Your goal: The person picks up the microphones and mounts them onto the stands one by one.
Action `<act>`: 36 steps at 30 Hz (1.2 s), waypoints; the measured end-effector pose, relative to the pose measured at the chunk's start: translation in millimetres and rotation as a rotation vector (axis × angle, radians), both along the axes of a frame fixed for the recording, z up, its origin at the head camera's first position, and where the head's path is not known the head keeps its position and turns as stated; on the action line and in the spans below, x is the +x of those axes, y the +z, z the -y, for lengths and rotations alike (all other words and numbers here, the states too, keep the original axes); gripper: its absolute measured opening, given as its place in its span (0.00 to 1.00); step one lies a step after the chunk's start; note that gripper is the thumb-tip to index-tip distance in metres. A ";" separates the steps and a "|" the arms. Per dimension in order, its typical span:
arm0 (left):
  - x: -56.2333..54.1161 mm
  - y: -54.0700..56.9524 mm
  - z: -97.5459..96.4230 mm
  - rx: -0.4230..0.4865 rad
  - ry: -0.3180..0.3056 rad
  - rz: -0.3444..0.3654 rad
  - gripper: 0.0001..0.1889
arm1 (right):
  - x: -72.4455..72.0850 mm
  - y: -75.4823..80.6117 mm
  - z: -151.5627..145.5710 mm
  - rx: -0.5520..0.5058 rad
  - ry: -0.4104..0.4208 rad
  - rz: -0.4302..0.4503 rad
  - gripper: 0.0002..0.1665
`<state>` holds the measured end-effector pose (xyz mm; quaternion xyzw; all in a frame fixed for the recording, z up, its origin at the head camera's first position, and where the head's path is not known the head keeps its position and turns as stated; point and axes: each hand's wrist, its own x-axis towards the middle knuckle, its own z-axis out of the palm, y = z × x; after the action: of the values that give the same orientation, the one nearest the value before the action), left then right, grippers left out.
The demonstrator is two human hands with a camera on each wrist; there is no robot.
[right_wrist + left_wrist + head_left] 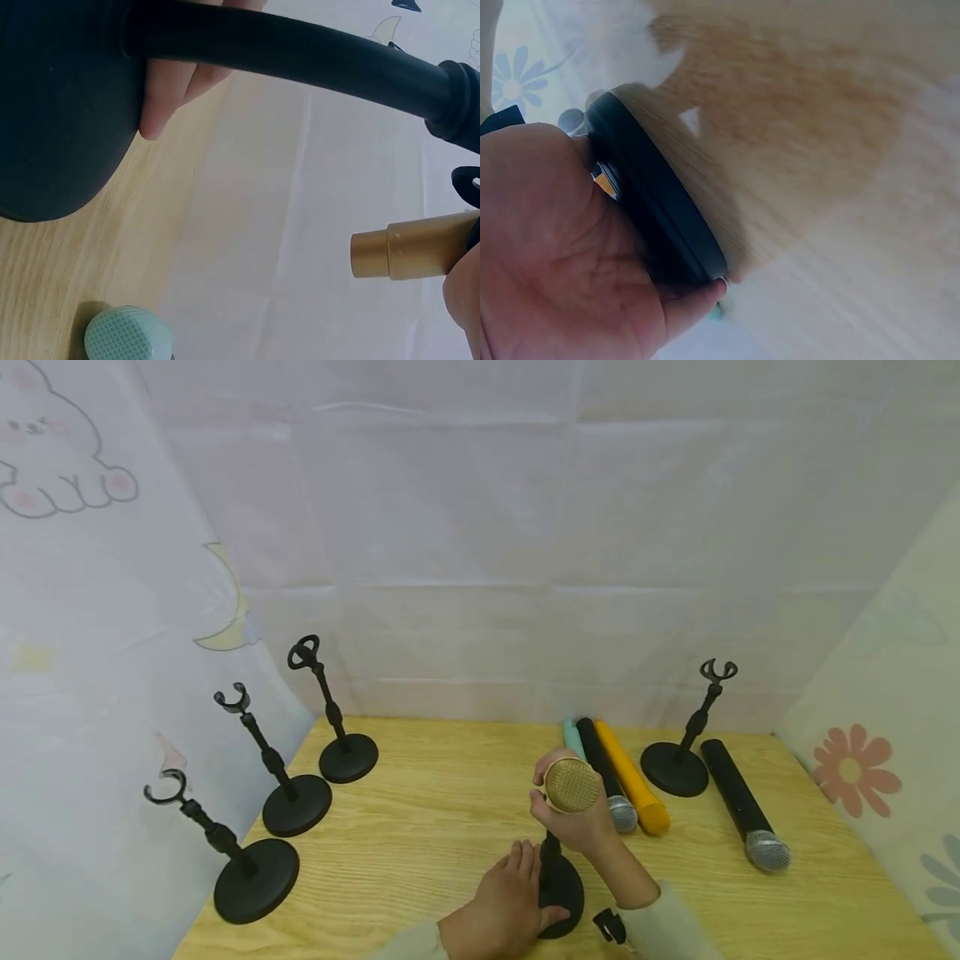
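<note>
In the head view, my right hand [581,814] grips a gold microphone [572,785] by its body, mesh head toward me, above a black microphone stand [561,889]. The right wrist view shows the tail of the gold microphone [409,251] beside the stand's black clip [466,186]; I cannot tell whether it sits inside. My left hand [506,893] holds the stand's round base, thumb on its near part and fingers along its left side. From the left wrist, the palm [562,247] lies against the base's edge [660,187].
Several empty black stands [258,881] line the table's left side; another stand [675,768] is at back right. Teal [573,737], black [600,760] and orange [636,781] microphones lie behind my right hand. Another black microphone [742,802] lies farther right. Fabric [480,568] hangs behind.
</note>
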<state>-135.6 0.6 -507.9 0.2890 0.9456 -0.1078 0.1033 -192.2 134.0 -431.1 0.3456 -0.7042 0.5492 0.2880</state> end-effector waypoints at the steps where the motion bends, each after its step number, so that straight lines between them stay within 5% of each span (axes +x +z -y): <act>1: 0.1 -0.1 -0.8 -0.006 0.002 -0.007 0.48 | 0.0 -0.4 -0.1 -0.013 0.005 0.004 0.24; 10: 0.7 1.7 -3.3 -0.034 -0.003 -0.036 0.48 | -0.9 -1.9 0.6 -0.095 0.069 0.020 0.20; 21: 0.7 1.7 -4.8 -0.034 0.012 -0.023 0.48 | -4.0 -10.9 9.1 -0.345 0.074 -0.153 0.13; 28: 0.1 -0.5 -4.7 -0.013 0.016 -0.027 0.48 | -4.9 -13.1 11.2 -0.337 -0.006 -0.176 0.18; 36: -0.4 0.6 -4.7 -0.025 -0.001 -0.039 0.48 | -4.7 -16.0 10.4 -0.337 -0.068 -0.164 0.11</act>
<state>-136.0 5.4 -507.3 0.2862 0.9458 -0.1253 0.0886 -196.9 123.6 -447.1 0.3122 -0.5877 0.6193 0.4166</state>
